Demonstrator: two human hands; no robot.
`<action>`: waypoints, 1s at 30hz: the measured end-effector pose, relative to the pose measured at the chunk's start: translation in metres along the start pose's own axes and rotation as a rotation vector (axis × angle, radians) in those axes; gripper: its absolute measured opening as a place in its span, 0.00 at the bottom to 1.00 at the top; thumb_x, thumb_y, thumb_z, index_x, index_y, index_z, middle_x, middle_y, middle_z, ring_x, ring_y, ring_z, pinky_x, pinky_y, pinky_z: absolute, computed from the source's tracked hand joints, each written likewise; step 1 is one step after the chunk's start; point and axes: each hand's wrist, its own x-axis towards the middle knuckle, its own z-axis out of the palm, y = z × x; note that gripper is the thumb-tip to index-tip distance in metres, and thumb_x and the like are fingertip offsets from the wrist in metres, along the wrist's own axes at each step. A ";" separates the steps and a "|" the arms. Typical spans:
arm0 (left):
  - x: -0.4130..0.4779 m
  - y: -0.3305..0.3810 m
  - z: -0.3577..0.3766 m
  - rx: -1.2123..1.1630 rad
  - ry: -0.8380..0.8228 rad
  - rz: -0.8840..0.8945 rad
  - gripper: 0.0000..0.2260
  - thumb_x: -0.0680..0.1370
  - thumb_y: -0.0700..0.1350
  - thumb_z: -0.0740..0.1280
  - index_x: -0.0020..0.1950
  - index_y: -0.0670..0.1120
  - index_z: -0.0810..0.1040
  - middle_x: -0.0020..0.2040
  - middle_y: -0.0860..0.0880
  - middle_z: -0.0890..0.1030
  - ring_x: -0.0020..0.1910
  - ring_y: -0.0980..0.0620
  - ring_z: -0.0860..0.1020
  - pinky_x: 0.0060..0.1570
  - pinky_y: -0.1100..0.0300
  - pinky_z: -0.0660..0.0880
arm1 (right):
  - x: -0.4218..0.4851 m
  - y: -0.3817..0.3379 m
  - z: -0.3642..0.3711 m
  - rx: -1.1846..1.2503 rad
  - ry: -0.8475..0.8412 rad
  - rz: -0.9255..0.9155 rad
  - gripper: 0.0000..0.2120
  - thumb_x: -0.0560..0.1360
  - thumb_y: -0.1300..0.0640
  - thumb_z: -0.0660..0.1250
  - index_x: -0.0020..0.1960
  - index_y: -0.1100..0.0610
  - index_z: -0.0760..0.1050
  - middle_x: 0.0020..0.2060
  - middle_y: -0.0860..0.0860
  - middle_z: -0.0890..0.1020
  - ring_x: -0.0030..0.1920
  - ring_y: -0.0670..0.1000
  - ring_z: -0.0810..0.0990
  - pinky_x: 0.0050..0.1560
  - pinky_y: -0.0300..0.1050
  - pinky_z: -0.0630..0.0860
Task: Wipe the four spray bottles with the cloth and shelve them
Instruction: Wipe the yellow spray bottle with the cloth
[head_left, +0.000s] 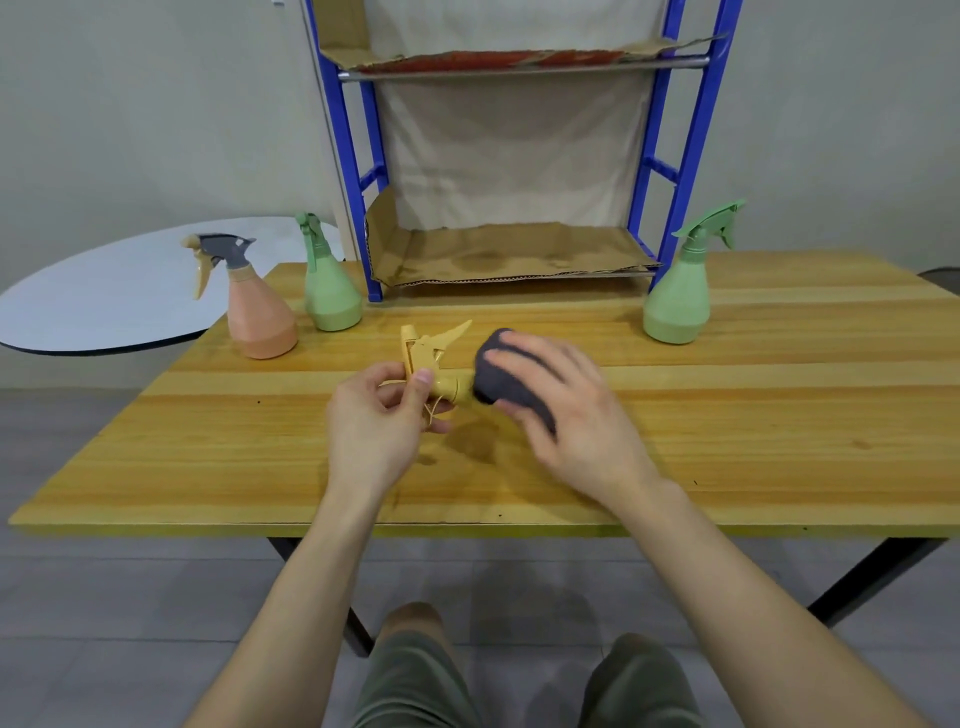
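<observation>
Left hand pinches the yellow spray bottle by its trigger head, held sideways over the wooden table to expose the body; right hand wraps the grey cloth around it. Shelf holds no bottles.

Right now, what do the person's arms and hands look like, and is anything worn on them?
The left hand and right hand are bare: no gloves, rings, watch or bands show. No sleeves reach the forearms in view. Olive-green shorts show below.

yellow bottle body hidden under cloth, rack top cut off
</observation>
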 end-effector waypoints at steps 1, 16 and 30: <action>-0.001 0.000 -0.004 -0.022 0.010 -0.009 0.03 0.85 0.48 0.70 0.56 0.49 0.80 0.42 0.48 0.91 0.37 0.48 0.90 0.49 0.44 0.85 | -0.004 0.010 -0.002 0.068 0.031 0.131 0.20 0.85 0.51 0.68 0.76 0.50 0.76 0.75 0.47 0.76 0.72 0.52 0.75 0.75 0.55 0.72; 0.009 0.009 -0.001 0.050 -0.062 0.165 0.03 0.85 0.48 0.70 0.59 0.55 0.82 0.40 0.46 0.89 0.41 0.50 0.90 0.56 0.38 0.85 | -0.020 0.025 -0.012 0.244 0.116 0.393 0.20 0.84 0.51 0.70 0.75 0.48 0.76 0.71 0.44 0.78 0.70 0.42 0.75 0.73 0.45 0.73; 0.036 -0.003 -0.024 0.789 0.155 0.828 0.16 0.78 0.60 0.75 0.56 0.49 0.87 0.45 0.52 0.75 0.45 0.50 0.74 0.38 0.49 0.75 | -0.014 0.030 -0.009 0.295 0.109 0.547 0.20 0.85 0.46 0.68 0.76 0.45 0.75 0.68 0.43 0.79 0.66 0.42 0.77 0.66 0.32 0.72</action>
